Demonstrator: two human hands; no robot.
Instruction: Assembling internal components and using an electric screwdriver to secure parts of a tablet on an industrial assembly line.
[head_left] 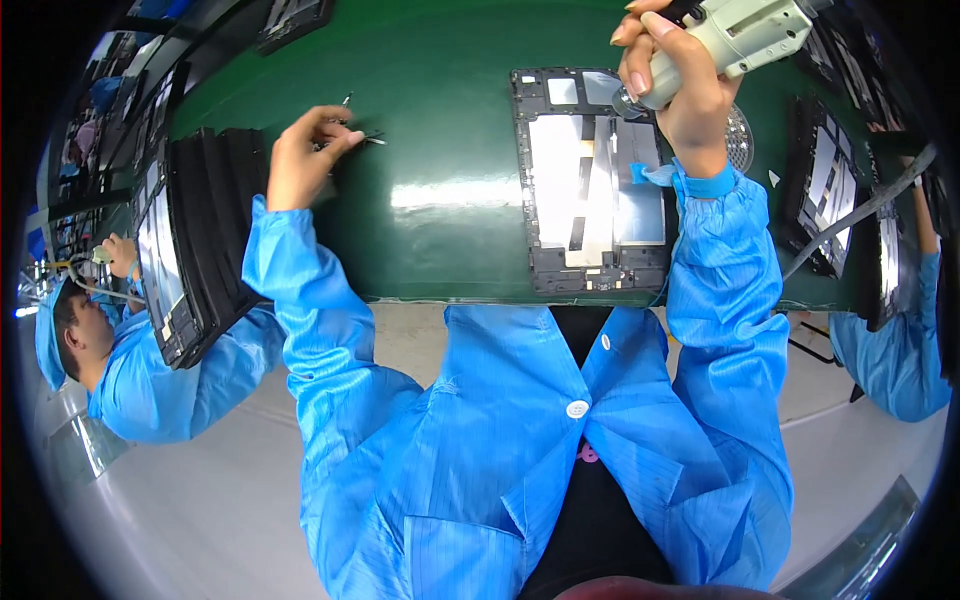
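Screwdriving looks underway: right hand grips the electric screwdriver over the tablet frame at upper centre, left hand pinches small screws, which likely need seating next.

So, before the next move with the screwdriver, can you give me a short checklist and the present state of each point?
1. Right hand grips the electric screwdriver firmly: ok.
2. Screwdriver tip sits over the upper edge of the open tablet frame: ok; whether it is on a screw, cannot tell.
3. Tablet frame lies flat on the green mat: ok.
4. Left hand has a small part from those on the mat: cannot tell, too small.
5. Left hand is off the frame: ok.
6. Stack of frames at the left stays apart from the work: ok.
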